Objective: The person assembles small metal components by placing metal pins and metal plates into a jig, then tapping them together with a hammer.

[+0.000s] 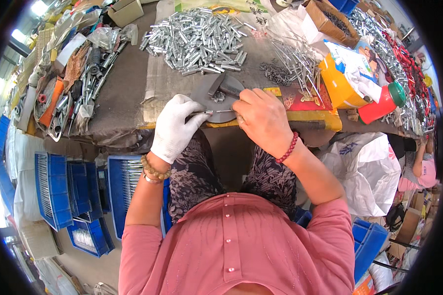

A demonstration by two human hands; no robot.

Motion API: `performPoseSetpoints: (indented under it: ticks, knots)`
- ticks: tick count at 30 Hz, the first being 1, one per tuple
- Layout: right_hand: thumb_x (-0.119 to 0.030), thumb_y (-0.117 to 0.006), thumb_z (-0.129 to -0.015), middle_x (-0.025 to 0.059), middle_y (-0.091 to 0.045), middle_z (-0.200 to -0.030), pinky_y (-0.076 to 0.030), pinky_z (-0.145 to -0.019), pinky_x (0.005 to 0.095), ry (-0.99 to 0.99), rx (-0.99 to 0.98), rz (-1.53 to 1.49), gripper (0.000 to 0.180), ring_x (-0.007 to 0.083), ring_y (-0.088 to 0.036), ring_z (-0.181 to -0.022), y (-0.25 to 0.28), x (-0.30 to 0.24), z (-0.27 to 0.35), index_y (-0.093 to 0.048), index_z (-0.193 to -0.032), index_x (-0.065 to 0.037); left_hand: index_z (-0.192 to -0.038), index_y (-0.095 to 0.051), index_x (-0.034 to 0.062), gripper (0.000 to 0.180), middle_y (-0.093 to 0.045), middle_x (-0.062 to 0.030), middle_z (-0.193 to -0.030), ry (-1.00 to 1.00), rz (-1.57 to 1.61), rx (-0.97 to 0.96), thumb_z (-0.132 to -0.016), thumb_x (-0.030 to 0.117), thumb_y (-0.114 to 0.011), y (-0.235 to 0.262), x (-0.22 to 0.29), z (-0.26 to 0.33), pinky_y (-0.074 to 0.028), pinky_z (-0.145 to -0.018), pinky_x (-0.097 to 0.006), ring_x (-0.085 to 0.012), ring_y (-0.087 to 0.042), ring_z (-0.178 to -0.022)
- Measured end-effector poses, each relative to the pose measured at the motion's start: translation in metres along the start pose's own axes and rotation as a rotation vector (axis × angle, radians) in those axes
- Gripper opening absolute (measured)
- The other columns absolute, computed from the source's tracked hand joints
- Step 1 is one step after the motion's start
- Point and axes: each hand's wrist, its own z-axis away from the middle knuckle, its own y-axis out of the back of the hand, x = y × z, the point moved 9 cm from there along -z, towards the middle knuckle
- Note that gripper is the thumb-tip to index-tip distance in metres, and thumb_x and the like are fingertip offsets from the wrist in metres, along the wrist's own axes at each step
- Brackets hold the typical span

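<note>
My left hand [177,123], in a white knitted glove, is closed in a pinch on a small silvery metal tube [207,112]. Facing it from the right is a thin metal rod [223,111], pinched in the bare fingers of my right hand [262,117]. The near ends of the two pieces almost meet; whether they touch is too small to tell. Below them sits a round grey metal plate [200,93] at the table's front edge. A hammer [216,84] lies across the plate, its handle end partly behind my right hand, with a few small metal bits [217,97] beside it.
A heap of metal tubes [197,42] covers the table's far middle. To its right lie long thin rods [300,66], small dark pins [276,73], a yellow bag [337,83] and a green-capped red bottle [381,103]. Tools [91,73] crowd the left; blue bins [54,191] stand below.
</note>
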Motion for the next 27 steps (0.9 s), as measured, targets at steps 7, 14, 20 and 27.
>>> performPoseSetpoints:
  ticks: [7,14,20,27]
  knots:
    - [-0.005,-0.071,-0.078,0.0054,-0.058,-0.087,-0.051,-0.081,0.0425,0.007,-0.001,-0.021,0.008,0.0281,-0.061,-0.089,-0.002,-0.003,0.005,-0.066,-0.081,-0.010,-0.094,-0.076,0.0040,0.012,-0.065,-0.0120,-0.094,0.004,-0.006,-0.004,-0.087,0.012,-0.081,0.003,0.005,0.001,-0.052,-0.083,-0.040,-0.0313,-0.065,-0.092]
    - [-0.007,-0.069,-0.082,0.0054,-0.058,-0.086,-0.050,-0.079,0.0427,0.038,0.000,-0.090,0.004,0.0282,-0.061,-0.088,-0.008,0.002,0.001,-0.066,-0.082,-0.010,-0.097,-0.077,0.0025,0.013,-0.067,-0.0120,-0.096,0.002,0.005,-0.014,-0.086,0.008,-0.081,0.000,-0.002,0.000,-0.052,-0.084,-0.038,-0.0290,-0.066,-0.093]
    - [-0.007,-0.069,-0.082,0.0054,-0.058,-0.086,-0.050,-0.078,0.0425,0.053,0.008,-0.090,0.003,0.0284,-0.062,-0.089,-0.010,0.006,-0.001,-0.067,-0.082,-0.009,-0.097,-0.076,0.0025,0.012,-0.067,-0.0129,-0.097,-0.015,0.024,0.016,-0.086,0.006,-0.080,-0.002,-0.001,0.001,-0.053,-0.084,-0.038,-0.0298,-0.066,-0.093]
    - [-0.007,-0.070,-0.081,0.0062,-0.059,-0.088,-0.050,-0.079,0.0426,0.065,0.029,-0.154,0.006,0.0288,-0.063,-0.089,-0.019,0.004,-0.004,-0.071,-0.087,-0.010,-0.093,-0.077,0.0054,0.010,-0.065,-0.0111,-0.094,-0.021,0.021,0.059,-0.085,0.011,-0.081,0.002,0.000,0.005,-0.053,-0.082,-0.039,-0.0298,-0.066,-0.091]
